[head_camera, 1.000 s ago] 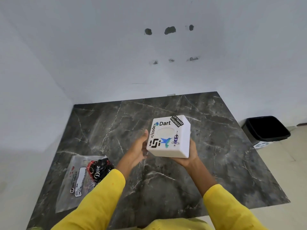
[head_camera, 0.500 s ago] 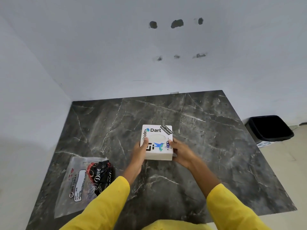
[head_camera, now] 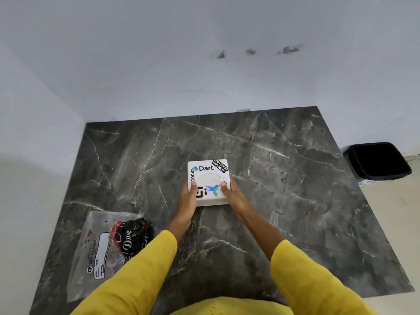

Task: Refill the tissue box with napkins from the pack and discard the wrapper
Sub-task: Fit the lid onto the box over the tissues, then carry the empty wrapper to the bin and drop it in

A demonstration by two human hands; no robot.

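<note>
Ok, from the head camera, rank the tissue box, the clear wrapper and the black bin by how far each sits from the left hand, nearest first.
1. Tissue box: in the left hand's grip, on the marble table, centre.
2. Clear wrapper: flat on the table, to the left, near the front edge.
3. Black bin: on the floor, beyond the table's right edge.

Head camera – looks forward-down, close over marble table [head_camera: 295, 178].

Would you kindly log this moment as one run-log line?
tissue box: on table | left hand, right hand: gripping box sides | wrapper: on table, undiscarded | bin: on floor
</note>
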